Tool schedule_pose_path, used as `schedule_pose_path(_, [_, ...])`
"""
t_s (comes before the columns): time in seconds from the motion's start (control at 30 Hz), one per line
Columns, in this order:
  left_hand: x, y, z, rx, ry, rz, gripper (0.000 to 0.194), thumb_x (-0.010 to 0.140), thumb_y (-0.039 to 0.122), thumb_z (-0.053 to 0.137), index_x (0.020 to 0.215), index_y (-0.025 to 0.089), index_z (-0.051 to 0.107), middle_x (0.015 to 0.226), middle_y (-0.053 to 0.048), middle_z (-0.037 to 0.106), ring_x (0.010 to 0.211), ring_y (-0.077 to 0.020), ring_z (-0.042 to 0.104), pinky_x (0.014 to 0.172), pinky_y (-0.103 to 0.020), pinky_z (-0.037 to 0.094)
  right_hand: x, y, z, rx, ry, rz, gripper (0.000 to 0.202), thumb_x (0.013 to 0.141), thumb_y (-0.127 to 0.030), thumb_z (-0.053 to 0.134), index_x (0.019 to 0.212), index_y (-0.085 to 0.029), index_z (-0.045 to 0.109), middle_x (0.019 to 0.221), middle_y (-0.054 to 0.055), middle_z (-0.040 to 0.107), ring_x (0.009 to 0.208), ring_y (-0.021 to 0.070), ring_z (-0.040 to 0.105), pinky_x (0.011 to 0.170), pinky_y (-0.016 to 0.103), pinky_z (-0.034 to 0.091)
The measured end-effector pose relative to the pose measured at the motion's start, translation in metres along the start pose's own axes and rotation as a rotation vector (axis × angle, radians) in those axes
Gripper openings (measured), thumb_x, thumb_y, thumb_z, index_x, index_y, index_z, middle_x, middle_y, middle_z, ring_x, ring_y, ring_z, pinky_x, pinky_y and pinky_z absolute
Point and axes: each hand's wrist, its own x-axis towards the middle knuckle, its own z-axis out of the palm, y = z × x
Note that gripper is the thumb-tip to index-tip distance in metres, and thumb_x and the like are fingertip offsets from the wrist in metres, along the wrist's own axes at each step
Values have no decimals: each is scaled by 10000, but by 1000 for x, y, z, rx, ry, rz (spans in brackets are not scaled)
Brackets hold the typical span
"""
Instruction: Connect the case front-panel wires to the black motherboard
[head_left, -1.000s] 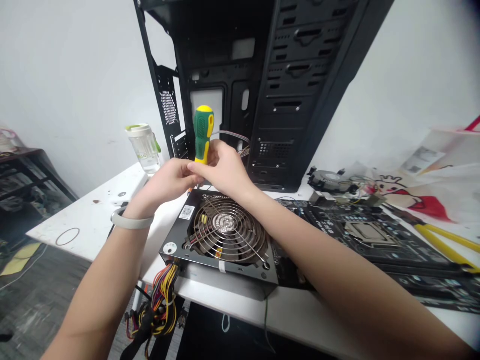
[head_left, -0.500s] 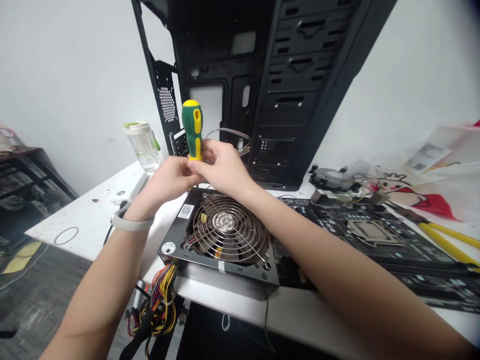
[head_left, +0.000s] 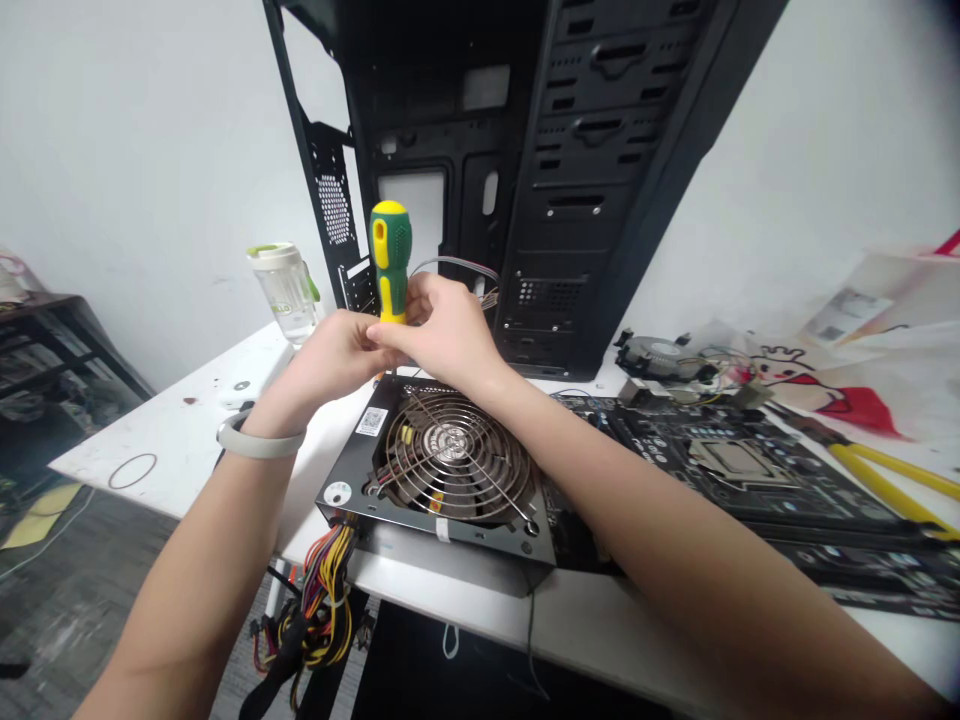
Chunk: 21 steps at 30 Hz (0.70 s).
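A green and yellow screwdriver [head_left: 391, 262] stands nearly upright over the far left corner of a power supply [head_left: 352, 465]. My right hand [head_left: 450, 330] pinches the lower end of its handle between thumb and fingers. Close against it, my left hand [head_left: 337, 355] has its fingers closed around the lower part of the screwdriver. The screwdriver's tip is hidden behind my hands. The power supply lies with its fan grille [head_left: 454, 455] facing up, and a bundle of coloured cables [head_left: 326, 590] hangs from its near left side over the table edge.
Behind my hands rises an open black computer case [head_left: 480, 150]. A motherboard [head_left: 675, 455] lies to the right, near yellow-handled pliers [head_left: 892, 490] and a plastic bag [head_left: 847, 370]. At the back left stands a clear bottle [head_left: 281, 290] on the white table [head_left: 180, 410].
The screwdriver has turned in my fingers: the yellow slot on its handle has gone from the right side to the left. The handle sits slightly further right. The power supply stays put.
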Motion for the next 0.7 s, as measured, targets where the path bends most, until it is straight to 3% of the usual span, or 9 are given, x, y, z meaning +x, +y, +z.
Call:
schedule_pose_path(0.17, [1,0,4,-66,30,-59,257,671,378,660,601,140,596,583,9,550,579,-106,453,545,-232,352,3,9,1,159,-91,23,185,692,-143,743,792,-179,592,784,19,700,772,202,690,766,393,585])
schedule_pose_path(0.43, [1,1,8,15,107,-116,291,656,357,677,534,160,502,527,40,442,530,-80,364,479,-220,251,7,19,2,331,-218,38,128,779,-89,622,858,-183,587,894,18,738,864,164,712,884,363,593])
schedule_pose_path(0.57, [1,1,9,49,88,-115,258,682,346,658,564,155,532,546,34,477,545,-90,395,492,-221,273,8,20,4,295,-216,14,102,797,-110,623,860,-180,587,924,27,732,917,175,706,923,381,580])
schedule_pose_path(0.7, [1,1,8,84,96,-84,219,706,325,654,597,155,568,551,28,516,539,-98,427,506,-233,296,9,21,6,215,-135,-45,73,817,-146,633,866,-186,596,906,25,717,916,179,694,963,400,558])
